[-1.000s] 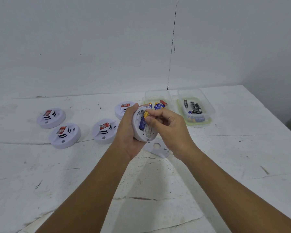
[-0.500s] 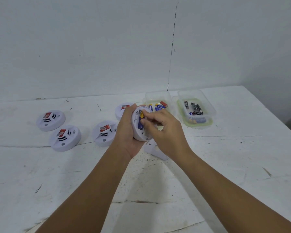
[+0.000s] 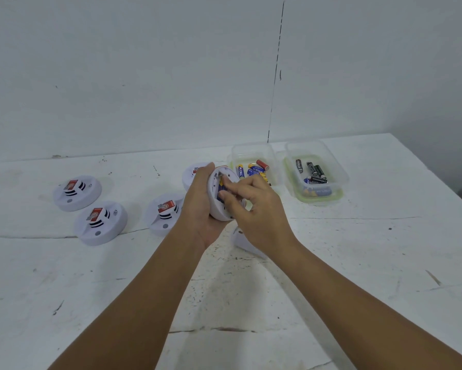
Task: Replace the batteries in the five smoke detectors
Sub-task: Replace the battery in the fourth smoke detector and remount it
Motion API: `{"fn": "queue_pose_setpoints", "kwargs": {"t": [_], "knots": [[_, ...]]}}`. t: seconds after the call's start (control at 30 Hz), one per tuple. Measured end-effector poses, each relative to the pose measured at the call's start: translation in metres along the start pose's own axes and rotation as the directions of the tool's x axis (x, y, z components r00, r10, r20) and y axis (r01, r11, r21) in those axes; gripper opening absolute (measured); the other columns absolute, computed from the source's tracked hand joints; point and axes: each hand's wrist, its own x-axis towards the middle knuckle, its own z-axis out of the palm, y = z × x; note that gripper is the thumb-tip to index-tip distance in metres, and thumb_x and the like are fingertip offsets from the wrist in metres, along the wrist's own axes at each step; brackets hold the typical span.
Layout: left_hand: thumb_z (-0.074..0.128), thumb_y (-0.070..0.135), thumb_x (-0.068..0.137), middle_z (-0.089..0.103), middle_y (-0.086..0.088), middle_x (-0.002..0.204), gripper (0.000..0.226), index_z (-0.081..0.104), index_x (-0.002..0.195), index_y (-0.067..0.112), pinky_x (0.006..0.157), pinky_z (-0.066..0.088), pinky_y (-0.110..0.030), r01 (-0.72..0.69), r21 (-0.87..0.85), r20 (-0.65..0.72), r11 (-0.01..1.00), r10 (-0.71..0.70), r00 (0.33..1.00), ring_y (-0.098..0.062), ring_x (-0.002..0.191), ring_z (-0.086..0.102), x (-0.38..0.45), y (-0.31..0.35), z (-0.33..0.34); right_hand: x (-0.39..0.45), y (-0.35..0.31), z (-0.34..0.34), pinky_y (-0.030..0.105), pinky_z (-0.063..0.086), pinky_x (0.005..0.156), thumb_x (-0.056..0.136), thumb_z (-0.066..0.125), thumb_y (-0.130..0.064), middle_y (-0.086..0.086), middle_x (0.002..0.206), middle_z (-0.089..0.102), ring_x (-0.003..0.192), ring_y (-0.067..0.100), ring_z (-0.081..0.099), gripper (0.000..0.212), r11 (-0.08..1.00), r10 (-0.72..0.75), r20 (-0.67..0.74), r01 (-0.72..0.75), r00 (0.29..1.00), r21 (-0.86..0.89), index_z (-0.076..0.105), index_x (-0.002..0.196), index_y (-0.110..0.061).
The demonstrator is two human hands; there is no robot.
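The left hand [image 3: 200,206] grips one opened smoke detector [image 3: 219,201] above the bench [image 3: 358,263] while the right hand [image 3: 253,206] has its fingers [image 3: 225,194] pressing a battery into its compartment, so this unit looks nearly done, four others seemingly untouched

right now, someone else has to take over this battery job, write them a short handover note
Left hand grips the open smoke detector, back side up. Right hand presses its fingertips on the battery in the compartment. Back cover lies on the table beneath. Four detectors sit face up at left, one behind the left hand. Batteries lie in two tubs: coloured, dark. Left: close this one; the others' state is unclear.
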Motion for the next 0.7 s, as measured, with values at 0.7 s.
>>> {"fn": "queue_pose_setpoints", "kwargs": {"t": [0.7], "knots": [[0.057, 0.051, 0.100, 0.077, -0.006, 0.098, 0.035, 0.075, 0.106, 0.022, 0.092, 0.055, -0.046, -0.024, 0.016, -0.092, 1.000, 0.025, 0.995, -0.030, 0.093, 0.069, 0.011, 0.028, -0.021, 0.121, 0.046, -0.022, 0.043, 0.042, 0.101, 0.099, 0.062, -0.035, 0.005, 0.130, 0.057, 0.124, 0.030, 0.050, 0.041, 0.630, 0.353, 0.424, 0.123, 0.834, -0.767, 0.060, 0.139, -0.027]]}}
